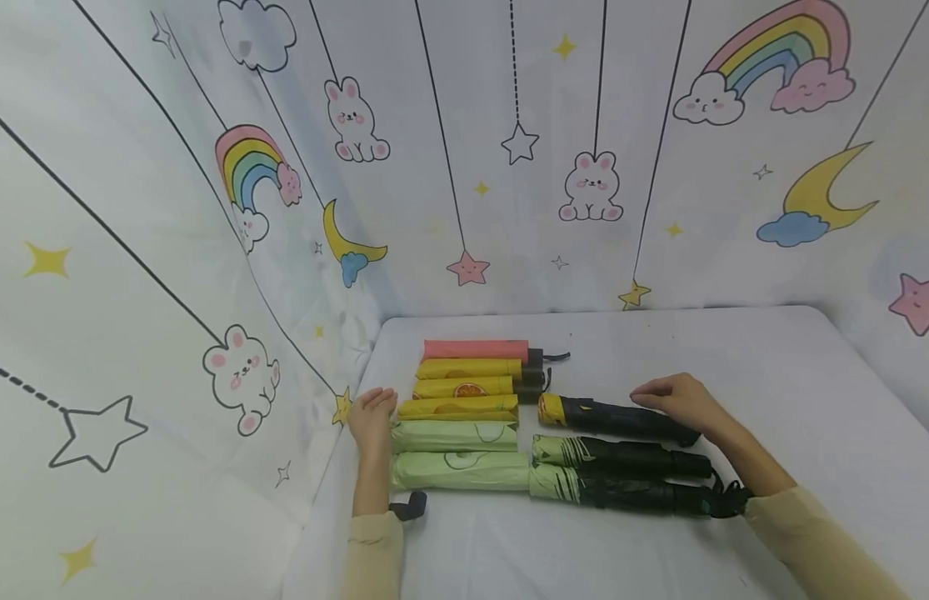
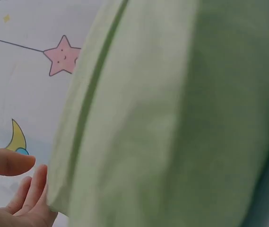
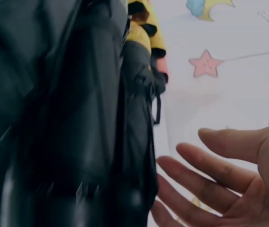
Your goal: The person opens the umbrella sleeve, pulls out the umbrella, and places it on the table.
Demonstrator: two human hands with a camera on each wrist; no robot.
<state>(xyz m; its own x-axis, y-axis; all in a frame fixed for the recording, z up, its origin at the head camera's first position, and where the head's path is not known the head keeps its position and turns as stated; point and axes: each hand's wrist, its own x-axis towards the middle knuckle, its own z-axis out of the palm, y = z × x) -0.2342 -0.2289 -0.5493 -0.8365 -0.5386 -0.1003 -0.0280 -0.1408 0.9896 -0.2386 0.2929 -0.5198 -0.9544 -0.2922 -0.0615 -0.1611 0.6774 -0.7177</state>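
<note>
sideways lies the black umbrella (image 1: 620, 419), yellow end (image 1: 551, 410) left.

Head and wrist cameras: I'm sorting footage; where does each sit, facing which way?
Head: on the head, facing forward and down at folded umbrellas; left hand, right hand and sleeves show.
Left wrist: on that wrist, facing a green umbrella; left hand partly shows.
Right wrist: on that wrist, facing dark umbrellas; right hand partly shows.
Head and left wrist views share the left hand.
</note>
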